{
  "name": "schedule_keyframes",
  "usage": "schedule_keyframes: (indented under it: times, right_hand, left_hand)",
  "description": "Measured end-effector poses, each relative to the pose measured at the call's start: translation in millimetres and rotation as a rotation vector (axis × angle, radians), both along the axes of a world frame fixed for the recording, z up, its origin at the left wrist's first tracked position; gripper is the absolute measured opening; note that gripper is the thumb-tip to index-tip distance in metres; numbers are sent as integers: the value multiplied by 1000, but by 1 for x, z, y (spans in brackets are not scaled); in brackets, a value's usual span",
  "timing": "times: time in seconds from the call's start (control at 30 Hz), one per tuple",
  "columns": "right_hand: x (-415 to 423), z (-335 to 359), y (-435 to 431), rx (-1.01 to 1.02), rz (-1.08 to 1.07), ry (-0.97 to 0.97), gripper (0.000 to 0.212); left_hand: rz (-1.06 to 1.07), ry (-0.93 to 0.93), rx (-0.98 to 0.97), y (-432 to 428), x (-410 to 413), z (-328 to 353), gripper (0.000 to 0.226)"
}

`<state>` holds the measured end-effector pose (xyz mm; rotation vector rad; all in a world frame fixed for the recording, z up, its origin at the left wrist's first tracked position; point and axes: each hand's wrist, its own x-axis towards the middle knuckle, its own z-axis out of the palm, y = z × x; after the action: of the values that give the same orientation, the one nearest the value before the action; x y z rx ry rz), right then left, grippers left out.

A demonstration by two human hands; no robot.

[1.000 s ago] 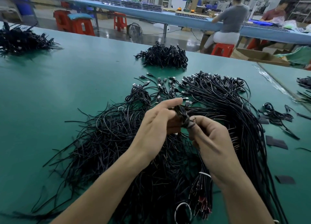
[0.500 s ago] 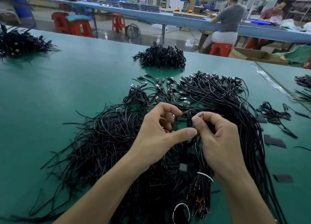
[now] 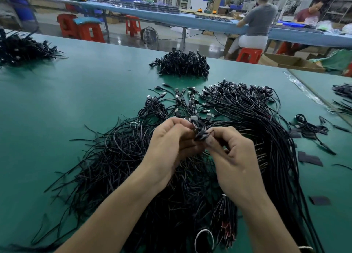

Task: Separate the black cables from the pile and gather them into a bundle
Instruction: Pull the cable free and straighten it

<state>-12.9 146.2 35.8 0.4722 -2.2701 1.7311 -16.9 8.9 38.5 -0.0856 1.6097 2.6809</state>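
Pinching a small coil of black cable [image 3: 199,131] between them, the left hand [image 3: 171,141] and right hand [image 3: 235,160] each curl their fingers round it, just above the loose pile [image 3: 122,157] on the green table [image 3: 57,104]. Coil's long axis tilts: top end by the left fingertips, lower end at the right thumb. Right hand probably does the next wrap.

We are seeing soft, even light coming from overhead, leaving only faint shadows beside the cable pile [image 3: 118,157] on the green worktop [image 3: 76,100]. The glossy floor [image 3: 171,37] beyond is throwing back pale glare. The wide lens is bowing the worktop's far edge and stretching the forearms. Motion is slightly blurring the left hand [image 3: 171,144], the right hand [image 3: 234,157] and the cable coil [image 3: 199,131] they are gripping. The pile's lower-left ends are smearing.
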Motion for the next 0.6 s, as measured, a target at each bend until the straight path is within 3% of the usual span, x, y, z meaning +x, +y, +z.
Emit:
schedule_keyframes:
  times: [0.07,0.27,0.4,0.53,0.6]
  right_hand:
    - [-1,-3,-1,46,8,-8,10]
    - [-1,-7,-3,53,26,-85,14]
    - [-1,-8,-2,50,9,-119,10]
    - [-4,-7,7,130,-78,-58,10]
    - [-4,-4,11,161,-132,2,14]
  left_hand:
    - [-20,-22,79,-2,0,5,16]
    - [41,12,13,-4,0,4,32]
    - [43,122,-43,-5,0,0,13]
    - [-73,161,-116,-9,-2,-6,33]
    - [-115,89,-249,-11,-2,-8,46]
